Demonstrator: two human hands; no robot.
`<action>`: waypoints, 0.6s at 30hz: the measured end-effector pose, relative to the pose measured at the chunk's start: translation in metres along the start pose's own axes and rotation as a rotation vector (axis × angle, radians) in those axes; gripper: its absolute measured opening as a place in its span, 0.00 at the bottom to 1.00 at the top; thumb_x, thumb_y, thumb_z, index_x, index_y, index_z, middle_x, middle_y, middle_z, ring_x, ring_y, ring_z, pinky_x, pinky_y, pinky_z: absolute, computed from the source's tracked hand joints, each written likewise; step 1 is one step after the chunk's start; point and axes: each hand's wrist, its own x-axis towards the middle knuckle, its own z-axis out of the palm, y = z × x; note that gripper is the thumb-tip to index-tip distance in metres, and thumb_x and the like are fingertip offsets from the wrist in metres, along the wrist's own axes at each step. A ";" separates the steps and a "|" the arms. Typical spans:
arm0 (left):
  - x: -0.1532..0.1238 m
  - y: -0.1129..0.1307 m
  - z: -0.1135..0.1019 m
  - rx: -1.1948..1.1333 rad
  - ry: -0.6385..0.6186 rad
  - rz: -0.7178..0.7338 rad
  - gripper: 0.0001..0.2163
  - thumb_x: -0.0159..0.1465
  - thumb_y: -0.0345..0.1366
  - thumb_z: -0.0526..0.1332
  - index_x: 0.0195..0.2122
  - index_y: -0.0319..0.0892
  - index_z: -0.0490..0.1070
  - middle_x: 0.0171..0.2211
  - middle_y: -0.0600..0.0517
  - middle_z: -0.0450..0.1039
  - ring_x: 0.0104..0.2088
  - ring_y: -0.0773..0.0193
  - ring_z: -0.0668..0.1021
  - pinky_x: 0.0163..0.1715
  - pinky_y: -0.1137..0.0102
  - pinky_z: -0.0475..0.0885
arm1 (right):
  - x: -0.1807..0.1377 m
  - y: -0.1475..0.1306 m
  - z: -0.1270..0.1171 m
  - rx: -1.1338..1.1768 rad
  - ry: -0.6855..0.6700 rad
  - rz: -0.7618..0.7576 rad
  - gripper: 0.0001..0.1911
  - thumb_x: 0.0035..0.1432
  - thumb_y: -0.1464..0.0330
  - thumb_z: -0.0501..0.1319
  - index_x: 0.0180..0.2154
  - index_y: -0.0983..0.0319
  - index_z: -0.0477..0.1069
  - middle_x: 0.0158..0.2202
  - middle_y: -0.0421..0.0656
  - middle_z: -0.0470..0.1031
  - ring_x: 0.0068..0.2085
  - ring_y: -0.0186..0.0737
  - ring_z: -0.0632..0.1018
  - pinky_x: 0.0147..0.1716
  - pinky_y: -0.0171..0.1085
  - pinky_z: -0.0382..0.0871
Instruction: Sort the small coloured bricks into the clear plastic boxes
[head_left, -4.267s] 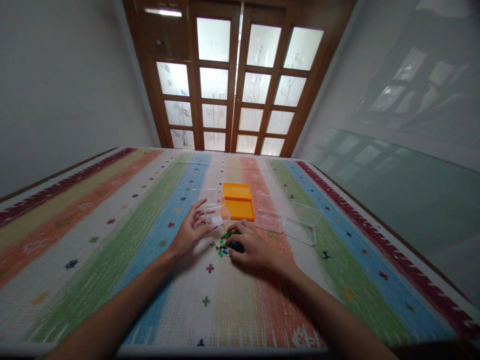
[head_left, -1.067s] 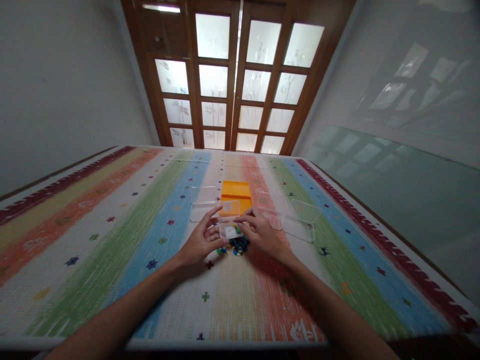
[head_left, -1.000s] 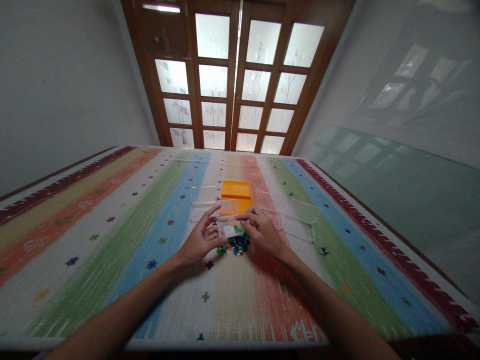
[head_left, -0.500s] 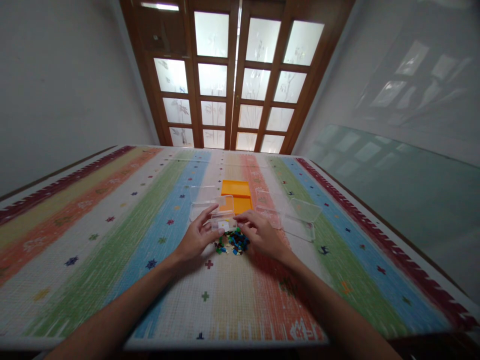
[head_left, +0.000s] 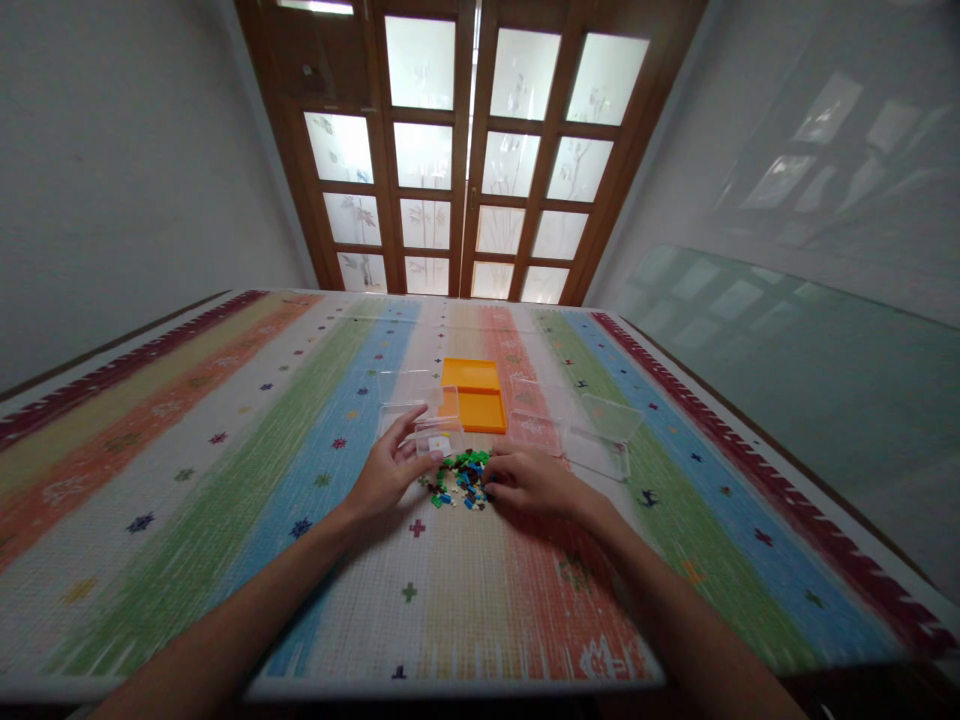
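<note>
On the striped surface (head_left: 225, 480), the left hand (head_left: 386, 470) rests against a small clear box (head_left: 439, 440), its fingers loosely curled around the box's near side. The right hand (head_left: 529, 480) lies flat beside a pile of small coloured pieces (head_left: 459, 478), fingers pressed together and touching the pile's edge. Just beyond sit an orange tray (head_left: 472, 395) and a larger clear container (head_left: 592, 435), its lid open.
</note>
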 end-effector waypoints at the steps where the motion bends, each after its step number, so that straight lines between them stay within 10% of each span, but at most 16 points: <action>1: 0.000 0.000 0.000 -0.003 -0.003 -0.003 0.34 0.57 0.36 0.72 0.64 0.48 0.64 0.61 0.43 0.68 0.47 0.57 0.80 0.52 0.58 0.75 | 0.000 0.001 0.000 -0.009 0.001 0.003 0.09 0.56 0.78 0.61 0.34 0.62 0.79 0.33 0.42 0.74 0.34 0.37 0.72 0.34 0.34 0.62; 18: 0.001 -0.001 -0.001 -0.018 -0.003 -0.019 0.35 0.56 0.37 0.72 0.64 0.47 0.64 0.58 0.43 0.68 0.46 0.58 0.79 0.52 0.58 0.74 | -0.005 -0.004 -0.003 -0.012 -0.030 -0.010 0.04 0.58 0.73 0.64 0.33 0.61 0.78 0.34 0.43 0.75 0.34 0.38 0.73 0.33 0.35 0.61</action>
